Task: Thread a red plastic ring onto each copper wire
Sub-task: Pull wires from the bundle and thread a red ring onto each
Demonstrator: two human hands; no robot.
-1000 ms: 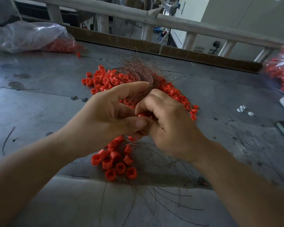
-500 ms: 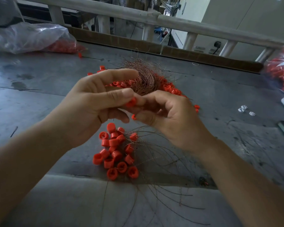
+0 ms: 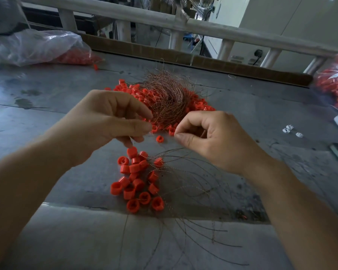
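Note:
My left hand [image 3: 109,121] and my right hand [image 3: 211,137] hover apart above the grey table [image 3: 47,117], each with thumb and fingers pinched on a thin copper wire that is barely visible. A single red ring [image 3: 160,138] shows in the gap between them; I cannot tell whether it hangs on the wire or lies on the table. Another red ring [image 3: 132,152] sits just under my left fingertips. Behind the hands, a tangled copper wire bundle [image 3: 168,96] lies on a heap of loose red rings [image 3: 199,106]. Nearer me is a cluster of rings on wires [image 3: 137,180].
Long wire ends [image 3: 203,227] fan out toward the table's front right. A clear plastic bag of red rings [image 3: 43,47] lies at the back left, another bag [image 3: 335,84] at the right edge. Small white pieces [image 3: 290,129] lie right of my hand. A pale railing [image 3: 183,22] runs behind.
My hands were pressed together at the wire bundle with a ring between the fingers. They have since drawn apart sideways, and a ring now shows in the gap.

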